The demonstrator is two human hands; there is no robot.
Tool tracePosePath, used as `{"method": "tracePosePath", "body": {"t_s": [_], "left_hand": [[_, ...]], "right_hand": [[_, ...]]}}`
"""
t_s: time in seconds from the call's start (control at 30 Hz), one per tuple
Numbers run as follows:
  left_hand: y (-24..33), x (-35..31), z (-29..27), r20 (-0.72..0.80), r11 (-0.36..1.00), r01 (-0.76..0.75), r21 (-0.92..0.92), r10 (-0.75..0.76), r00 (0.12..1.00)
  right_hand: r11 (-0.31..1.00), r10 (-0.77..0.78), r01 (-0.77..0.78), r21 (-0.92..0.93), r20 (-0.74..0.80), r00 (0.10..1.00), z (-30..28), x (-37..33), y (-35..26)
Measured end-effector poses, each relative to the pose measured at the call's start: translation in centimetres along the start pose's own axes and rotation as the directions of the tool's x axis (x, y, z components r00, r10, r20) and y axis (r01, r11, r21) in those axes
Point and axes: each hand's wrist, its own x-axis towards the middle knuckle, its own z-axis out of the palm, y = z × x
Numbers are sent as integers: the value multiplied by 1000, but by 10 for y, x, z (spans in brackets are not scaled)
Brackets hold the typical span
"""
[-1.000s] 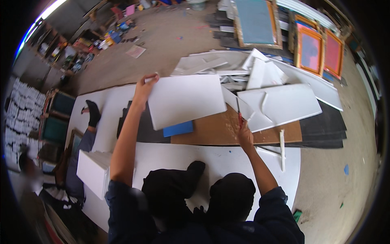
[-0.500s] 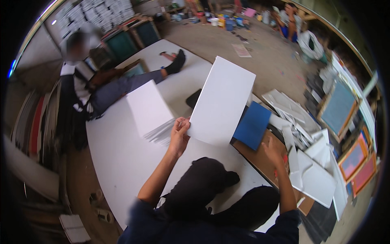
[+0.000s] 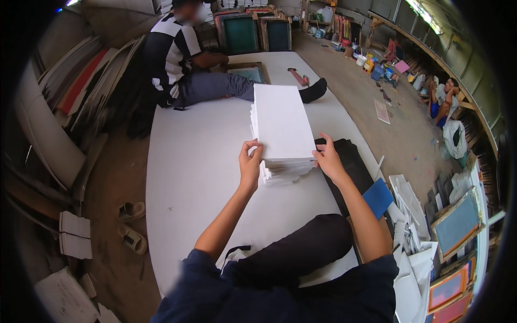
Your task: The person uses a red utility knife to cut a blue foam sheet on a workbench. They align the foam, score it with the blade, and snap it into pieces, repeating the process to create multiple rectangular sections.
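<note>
Closest: bent knee (image 3: 301, 247) in dark cloth, on the near side of the stack (image 3: 277, 175). Top board (image 3: 284, 121) lies on the stack, long side pointing away. Left hand (image 3: 251, 161) pinches the board's near left corner, thumb over the face, other fingers curled in. Right hand (image 3: 327, 159) is at the near right corner, fingers loosely bent and part spread; cannot tell if it grips.

Right of the stack, just beside: black sheets (image 3: 347, 151), partly behind the right forearm. Blue board (image 3: 378, 198) near right, then jumbled white offcuts (image 3: 412, 202), then framed screens (image 3: 456, 223). Left of the stack, well apart: shoes (image 3: 132, 239) and a tied white bundle (image 3: 75, 235). Just beyond the stack a co-worker's leg (image 3: 215, 88) stretches across, black-socked foot (image 3: 314, 91) off the far right corner.

Top board flat, matte, plain white, rectangular; stack layers thin, edges ragged and uneven. Black sheets floppy, blue board smooth. Screens wood-framed.

Stack sits on a big smooth white panel (image 3: 199, 161) over a dusty brown floor (image 3: 339, 75). Far left of the stack, leaning sheets (image 3: 102, 81); beyond it, co-worker (image 3: 175, 48), green screen (image 3: 239, 35). Far right of the stack: white sack (image 3: 455, 139), second person (image 3: 447, 94), paint-type containers (image 3: 369, 64).
</note>
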Motion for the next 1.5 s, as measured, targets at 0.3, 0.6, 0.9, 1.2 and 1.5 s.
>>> {"method": "tracePosePath", "body": {"t_s": [0.3, 0.6, 0.9, 1.2, 1.5], "left_hand": [[2, -16, 24, 114, 679, -249, 690, 238, 964], [-44, -41, 153, 601, 833, -448, 324, 185, 778], [-239, -131, 240, 901, 801, -416, 430, -348, 261], [-329, -201, 276, 852, 792, -318, 521, -463, 243], [-367, -281, 370, 984, 886, -433, 167, -123, 127]], "right_hand": [[905, -149, 106, -411, -75, 986, -20, -8, 30], [933, 4, -98, -346, -261, 965, -160, -159, 42], [721, 343, -681, -127, -788, 511, -247, -389, 266], [554, 178, -826, -108, -953, 244, -202, -353, 332], [754, 249, -608, 251, -964, -89, -204, -427, 289]]}}
